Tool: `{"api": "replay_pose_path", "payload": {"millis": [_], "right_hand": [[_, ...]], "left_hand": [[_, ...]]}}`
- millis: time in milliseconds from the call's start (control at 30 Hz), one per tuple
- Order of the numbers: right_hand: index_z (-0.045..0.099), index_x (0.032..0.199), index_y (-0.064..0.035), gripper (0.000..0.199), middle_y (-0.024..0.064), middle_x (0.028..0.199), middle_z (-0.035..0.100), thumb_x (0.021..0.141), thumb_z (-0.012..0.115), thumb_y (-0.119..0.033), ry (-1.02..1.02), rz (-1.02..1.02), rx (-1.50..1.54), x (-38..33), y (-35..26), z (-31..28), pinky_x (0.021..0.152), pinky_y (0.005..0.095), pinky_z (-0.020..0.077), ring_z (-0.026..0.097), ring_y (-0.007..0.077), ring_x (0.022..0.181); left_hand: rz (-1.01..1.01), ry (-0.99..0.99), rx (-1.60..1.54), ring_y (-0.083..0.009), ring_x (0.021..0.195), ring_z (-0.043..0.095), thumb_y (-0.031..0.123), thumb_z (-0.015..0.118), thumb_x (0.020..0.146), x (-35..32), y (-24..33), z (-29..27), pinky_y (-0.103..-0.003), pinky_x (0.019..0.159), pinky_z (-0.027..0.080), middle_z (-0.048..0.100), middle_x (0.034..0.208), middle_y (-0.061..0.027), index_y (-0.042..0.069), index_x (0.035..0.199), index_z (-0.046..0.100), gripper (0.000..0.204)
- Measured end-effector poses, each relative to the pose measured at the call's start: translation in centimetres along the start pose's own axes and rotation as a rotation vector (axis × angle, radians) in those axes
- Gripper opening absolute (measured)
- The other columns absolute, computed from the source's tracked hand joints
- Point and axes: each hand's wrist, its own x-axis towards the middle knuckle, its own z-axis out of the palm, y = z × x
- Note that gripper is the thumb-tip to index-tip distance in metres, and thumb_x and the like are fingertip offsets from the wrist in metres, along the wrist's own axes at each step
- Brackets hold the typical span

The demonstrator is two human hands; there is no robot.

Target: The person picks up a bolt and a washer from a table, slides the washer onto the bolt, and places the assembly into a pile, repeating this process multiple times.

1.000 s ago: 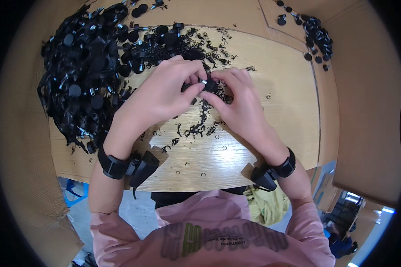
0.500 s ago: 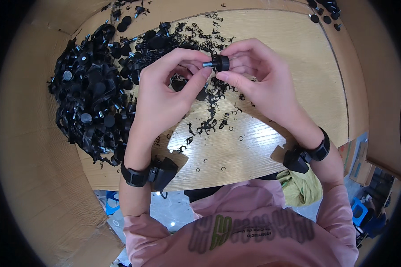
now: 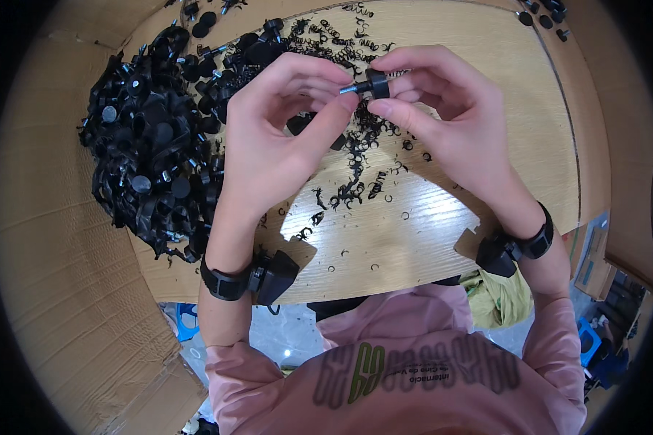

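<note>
Above the wooden tabletop point(image 3: 442, 239) | black knob with metal stud point(image 3: 374, 83) pinched by right hand point(image 3: 450, 123) fingertips | stud end gripped by left hand point(image 3: 283, 138), apparently steadied for fitting | parts heap point(image 3: 152, 145) left of knob.

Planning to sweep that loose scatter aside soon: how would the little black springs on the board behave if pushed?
The small black springs look thin and light, so they would probably slide easily on the smooth wooden board. Several lie hooked together, so a push likely drags clumps, not singles. Being coiled and round, loose ones may roll off toward the board's edge.
</note>
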Motion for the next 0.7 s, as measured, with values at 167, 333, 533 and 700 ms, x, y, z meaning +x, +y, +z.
{"api": "replay_pose_path", "payload": {"millis": [167,333,533,700], "right_hand": [[0.056,0.113,0.0042,0.036,0.0082,0.104,0.063,0.079,0.067,0.006,-0.062,-0.002,0.036,-0.10,0.14,-0.21,0.078,0.0229,0.0505,0.062,0.0099,0.087],[0.056,0.113,0.0040,0.035,0.0092,0.106,0.063,0.080,0.067,0.006,-0.080,-0.006,0.021,-0.08,0.16,-0.28,0.078,0.0234,0.0506,0.062,0.0105,0.087],[0.056,0.112,0.0046,0.034,0.0114,0.108,0.062,0.080,0.066,0.006,-0.123,-0.025,-0.011,-0.13,0.28,-0.43,0.078,0.0242,0.0508,0.063,0.0119,0.087],[0.057,0.110,0.0056,0.032,0.0126,0.107,0.062,0.079,0.066,0.008,-0.144,-0.098,-0.088,-0.20,0.58,-0.48,0.078,0.0248,0.0513,0.064,0.0135,0.087]], "left_hand": [[-0.104,-0.047,-0.139,-0.0101,0.083,0.063,-0.007,0.061,0.081,0.02,0.18,0.00,-0.022,0.074,0.051,0.066,0.088,-0.0068,-0.003,0.098,0.061,0.018],[-0.127,-0.067,-0.194,-0.0112,0.083,0.064,-0.008,0.059,0.081,0.07,0.15,-0.13,-0.023,0.075,0.052,0.067,0.089,-0.0080,-0.004,0.098,0.061,0.018],[-0.134,-0.129,-0.170,-0.0151,0.083,0.064,-0.007,0.054,0.083,-0.07,-0.07,-0.60,-0.027,0.077,0.052,0.066,0.091,-0.0119,-0.006,0.101,0.059,0.018],[-0.177,-0.139,-0.231,-0.0144,0.081,0.064,-0.008,0.055,0.081,0.01,-0.74,-0.64,-0.027,0.076,0.051,0.066,0.089,-0.0116,-0.004,0.097,0.060,0.017]]}}
